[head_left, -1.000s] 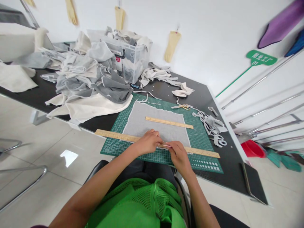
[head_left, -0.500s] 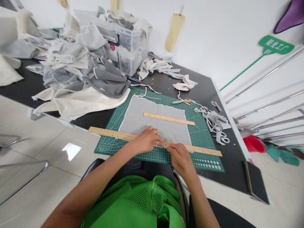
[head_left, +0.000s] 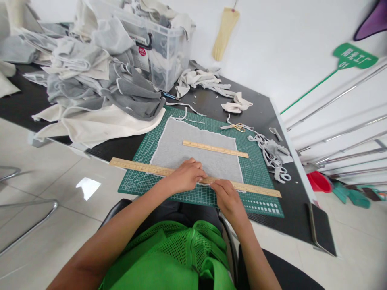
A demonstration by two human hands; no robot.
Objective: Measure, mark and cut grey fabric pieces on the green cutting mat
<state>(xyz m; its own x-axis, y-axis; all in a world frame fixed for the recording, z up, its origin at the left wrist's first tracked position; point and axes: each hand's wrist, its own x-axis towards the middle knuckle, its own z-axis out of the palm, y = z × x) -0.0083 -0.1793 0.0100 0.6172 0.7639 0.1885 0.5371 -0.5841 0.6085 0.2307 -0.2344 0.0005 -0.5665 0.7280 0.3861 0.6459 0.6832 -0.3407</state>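
Observation:
A piece of grey cloth (head_left: 172, 141) with a pale ragged edge lies flat on a green cutting mat (head_left: 136, 183). Across its near edge runs a long wooden ruler (head_left: 256, 188), while a shorter wooden ruler (head_left: 214, 149) rests on its middle. My left hand (head_left: 188, 174), fingers bent and close together, presses on the long ruler. Just to the right, my right hand (head_left: 226, 195) is closed in a pinch at the ruler's near side, by the cloth's edge. Its fingertips hide what they hold.
Scissors (head_left: 234, 127) lie at the mat's far right, beside tangled fabric strips (head_left: 270, 155). A large heap of grey and cream cloth (head_left: 81, 92) and a clear plastic bin (head_left: 165, 60) stand at the left back. A phone (head_left: 322, 229) lies at the table's right corner.
The view has shifted slightly. Both hands stay at the long ruler, and the cloth and rulers keep their places on the mat.

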